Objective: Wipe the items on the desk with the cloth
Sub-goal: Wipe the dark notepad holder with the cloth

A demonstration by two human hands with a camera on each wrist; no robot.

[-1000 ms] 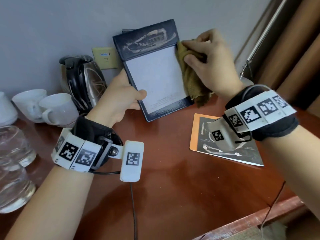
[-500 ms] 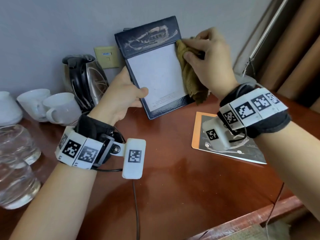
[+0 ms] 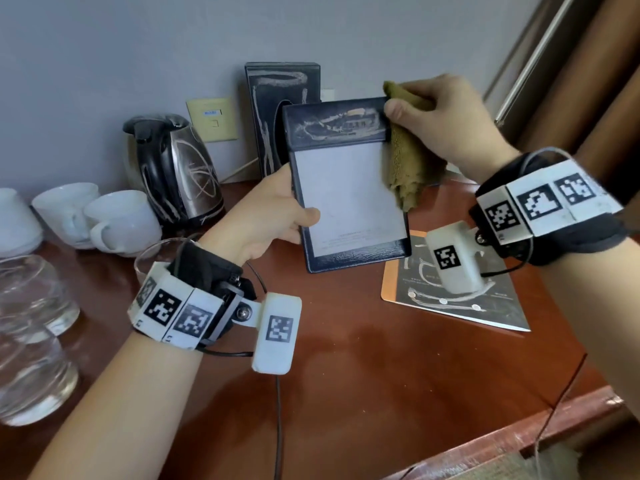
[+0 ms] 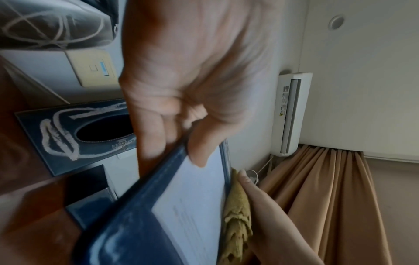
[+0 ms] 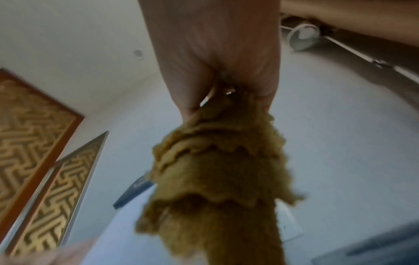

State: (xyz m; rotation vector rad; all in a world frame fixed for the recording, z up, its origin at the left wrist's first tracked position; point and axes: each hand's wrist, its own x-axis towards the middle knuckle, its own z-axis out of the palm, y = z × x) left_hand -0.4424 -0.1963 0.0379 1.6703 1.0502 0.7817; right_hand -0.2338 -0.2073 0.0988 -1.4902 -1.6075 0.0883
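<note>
Same reddish desk (image 3: 346, 393) by the grey wall, but now the dark box (image 3: 277, 98) behind shows, since you've lowered the notepad (image 3: 346, 188) since a second ago. Your left hand (image 3: 266, 216) grips its left edge, held upright above the desk. Your right hand (image 3: 446, 123) clutches the cloth (image 3: 405, 171), bunched at its top right corner.

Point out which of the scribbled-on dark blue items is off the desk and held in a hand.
The notepad holder, the one with white paper, is held by the left hand while the cloth touches its right edge. The tissue box stands against the wall.
</note>
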